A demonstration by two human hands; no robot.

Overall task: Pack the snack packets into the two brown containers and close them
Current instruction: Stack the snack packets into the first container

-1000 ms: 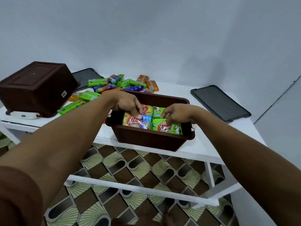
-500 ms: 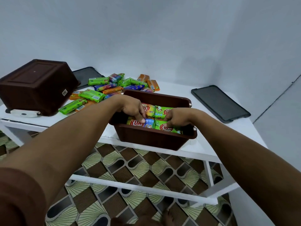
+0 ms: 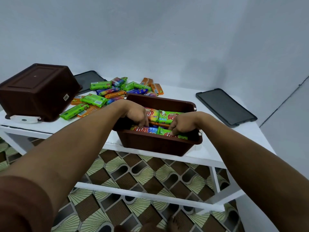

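Left hand (image 3: 136,115) and right hand (image 3: 181,125) reach into the open container (image 3: 160,144) at the desk's (image 3: 225,139) near edge. Each grip is clenched on 1 packet: blue packet (image 3: 145,130) on the left, green packet (image 3: 168,134) on the right. Advice: press both down evenly, below the rim, so a lid (image 3: 224,107) seats. Loose packets (image 3: 107,92) and the 2nd container (image 3: 36,91), overturned, lie behind.

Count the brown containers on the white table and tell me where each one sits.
2. One upturned container sits at the left end; one open container stands near the front edge, the left hand and right hand gripping snack packets inside it. None seems hidden.
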